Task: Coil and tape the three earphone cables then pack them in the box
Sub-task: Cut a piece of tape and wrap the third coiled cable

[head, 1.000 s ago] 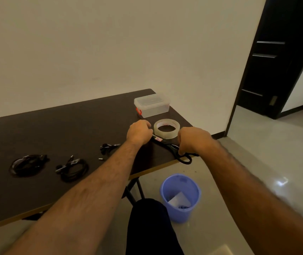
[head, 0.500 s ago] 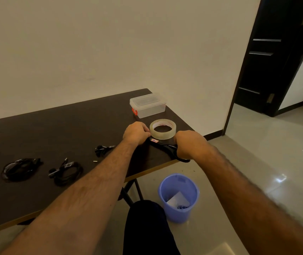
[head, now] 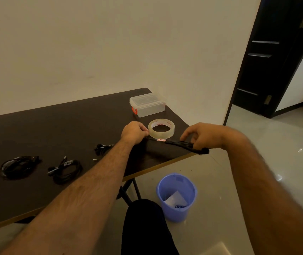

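**Holding scissors at the table's right end, cables still loose**

Gripping the black scissors (head: 179, 143) by their handles, the right hand (head: 205, 136) hovers over the near right corner of the dark table (head: 64, 126), its fingers curled round the handle loops, which jut just past the table edge. The scissor blades point left toward the left hand (head: 134, 132), whose fingers are curled into a pinch at the blade tips, just beside the roll of clear tape (head: 161, 128); what it pinches there is too small to tell. The tape roll lies flat on the table, between the two hands and slightly beyond them.

Farther back, near the far right corner, stands the clear plastic box (head: 148, 106) with its lid on and a red clasp on its left side.

The three earphone cables lie on the table to the left, apart from one another: a coiled cable (head: 18, 167) at the far left, a second coiled cable (head: 66, 170) to its right, and a smaller bundle (head: 102, 148) nearest the left forearm. A tiny loose piece (head: 95, 159) rests on the table between the second cable and the bundle.

On the floor below the table's near edge stands a blue bin (head: 177, 196) with scraps inside.
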Motion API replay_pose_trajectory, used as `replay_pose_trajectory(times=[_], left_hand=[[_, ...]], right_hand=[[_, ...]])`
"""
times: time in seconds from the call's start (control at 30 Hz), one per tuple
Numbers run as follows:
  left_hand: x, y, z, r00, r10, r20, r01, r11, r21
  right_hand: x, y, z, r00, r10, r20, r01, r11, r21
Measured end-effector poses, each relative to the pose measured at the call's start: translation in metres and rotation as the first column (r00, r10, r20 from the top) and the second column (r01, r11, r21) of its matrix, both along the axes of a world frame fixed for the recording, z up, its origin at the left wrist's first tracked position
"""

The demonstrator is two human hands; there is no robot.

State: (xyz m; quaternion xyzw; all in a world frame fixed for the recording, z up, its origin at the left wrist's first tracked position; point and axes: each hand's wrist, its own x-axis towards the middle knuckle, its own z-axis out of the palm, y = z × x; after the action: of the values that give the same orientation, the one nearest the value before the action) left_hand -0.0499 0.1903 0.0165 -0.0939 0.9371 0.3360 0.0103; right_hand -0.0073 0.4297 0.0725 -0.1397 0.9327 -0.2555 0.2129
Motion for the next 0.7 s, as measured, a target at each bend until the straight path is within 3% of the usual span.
replay_pose_trajectory(times=[0.17,0.27,0.4,0.53,0.7], left_hand=[[-0.001,-0.004,0.003,1.0,0.021,0.02,-0.022,0.997,0.071],[-0.003,-0.006,0.004,0.999,0.013,0.042,-0.016,0.996,0.083],[-0.005,-0.005,0.001,0.999,0.0,0.051,-0.003,0.998,0.058],[-0.003,-0.007,-0.003,1.0,-0.011,0.013,0.011,1.0,0.005],[-0.002,-0.006,-0.01,0.999,0.007,-0.037,-0.009,0.999,-0.041]], right_hand=[[-0.005,0.001,-0.005,0.995,-0.012,0.101,0.019,0.998,-0.067],[0.0,0.012,0.005,0.986,0.02,0.167,0.014,0.979,-0.201],[-0.006,-0.013,0.002,0.991,-0.127,-0.051,0.102,0.934,-0.344],[-0.026,-0.056,-0.026,0.906,-0.318,-0.28,0.196,0.901,-0.387],[-0.039,-0.073,-0.053,0.906,-0.242,-0.348,0.167,0.958,-0.233]])
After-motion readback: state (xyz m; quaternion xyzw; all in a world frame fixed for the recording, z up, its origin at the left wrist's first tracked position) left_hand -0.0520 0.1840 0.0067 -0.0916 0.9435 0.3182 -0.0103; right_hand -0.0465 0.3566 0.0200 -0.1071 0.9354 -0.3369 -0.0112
